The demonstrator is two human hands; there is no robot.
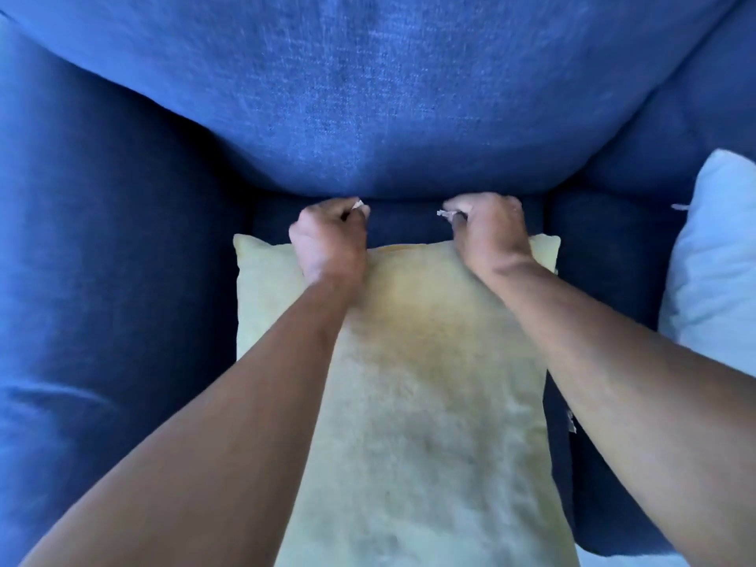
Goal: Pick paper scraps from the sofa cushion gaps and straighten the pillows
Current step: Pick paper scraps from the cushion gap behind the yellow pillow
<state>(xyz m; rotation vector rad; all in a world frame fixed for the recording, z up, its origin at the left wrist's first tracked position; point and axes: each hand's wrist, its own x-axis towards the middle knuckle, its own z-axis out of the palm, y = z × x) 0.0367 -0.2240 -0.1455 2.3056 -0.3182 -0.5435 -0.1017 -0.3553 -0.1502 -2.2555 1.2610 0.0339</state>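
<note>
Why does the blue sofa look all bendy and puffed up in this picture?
Head view: the wide-angle lens bulges the sofa back and stretches the arms; the yellow pillow looks soft and slightly blurred; light is cool and bluish, no glare.

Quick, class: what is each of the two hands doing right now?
Left hand: fingers curled, pinching a paper scrap.
Right hand: fingers curled, pinching another paper scrap.

Both hands — left point(329, 235), right point(489, 229) — pinch paper scraps point(359, 205) above a yellow pillow point(429, 382) on the blue sofa point(368, 116).
</note>
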